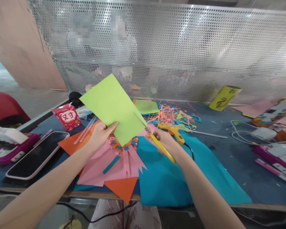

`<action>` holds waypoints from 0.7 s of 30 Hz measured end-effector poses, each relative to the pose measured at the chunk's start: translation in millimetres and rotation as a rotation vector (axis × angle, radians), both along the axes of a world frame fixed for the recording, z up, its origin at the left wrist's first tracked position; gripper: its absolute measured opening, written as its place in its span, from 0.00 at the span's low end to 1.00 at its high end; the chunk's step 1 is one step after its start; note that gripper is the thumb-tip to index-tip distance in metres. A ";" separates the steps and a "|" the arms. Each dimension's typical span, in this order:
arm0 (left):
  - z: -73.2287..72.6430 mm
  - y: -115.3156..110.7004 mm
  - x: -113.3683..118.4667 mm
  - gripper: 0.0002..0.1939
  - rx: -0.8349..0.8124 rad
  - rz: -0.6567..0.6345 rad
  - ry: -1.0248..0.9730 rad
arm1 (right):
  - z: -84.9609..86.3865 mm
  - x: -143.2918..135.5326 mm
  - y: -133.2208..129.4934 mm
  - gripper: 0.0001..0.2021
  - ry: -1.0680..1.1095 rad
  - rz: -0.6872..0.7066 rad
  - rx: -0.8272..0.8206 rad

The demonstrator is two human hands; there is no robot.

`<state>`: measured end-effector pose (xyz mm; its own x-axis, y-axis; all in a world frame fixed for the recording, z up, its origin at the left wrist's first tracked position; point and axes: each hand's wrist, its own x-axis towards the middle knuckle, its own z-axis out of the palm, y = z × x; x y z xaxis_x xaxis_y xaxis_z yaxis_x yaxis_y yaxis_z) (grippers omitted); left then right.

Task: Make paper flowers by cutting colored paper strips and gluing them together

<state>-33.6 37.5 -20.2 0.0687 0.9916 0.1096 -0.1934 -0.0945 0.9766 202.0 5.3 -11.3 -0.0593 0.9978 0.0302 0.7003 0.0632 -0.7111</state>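
My left hand (pixel 105 132) pinches a sheet of light green paper (pixel 114 108) near its lower left edge, thumb on top, and holds it tilted above the table. In my right hand (pixel 160 140) is a pair of scissors with yellow handles (pixel 162 149); the blade lies at the sheet's right-hand edge. I cannot tell whether it has cut in. Below the green sheet, a paper rosette with pink ribbon tails (pixel 126 160) and orange and blue loops is partly covered. Beyond my right hand lies a yellow hot glue gun (pixel 173 129).
Turquoise paper (pixel 166 178), orange paper (pixel 122 187) and a heap of paper shreds (pixel 173 113) cover parts of the table. A phone (pixel 38 154) and red packet (pixel 67 117) lie left. A yellow tube (pixel 224 98) stands by the perforated metal screen (pixel 166 51).
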 end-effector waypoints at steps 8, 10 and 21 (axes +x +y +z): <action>-2.9 1.2 -1.4 0.23 0.021 -0.029 -0.001 | -3.7 2.6 1.5 0.20 -0.010 0.031 0.069; -4.5 2.0 -1.9 0.23 0.021 -0.036 0.008 | -3.2 2.4 0.5 0.20 0.006 0.026 0.058; -8.7 3.9 -2.8 0.23 0.019 0.000 0.093 | 5.4 -2.4 -5.3 0.21 0.098 0.037 -0.012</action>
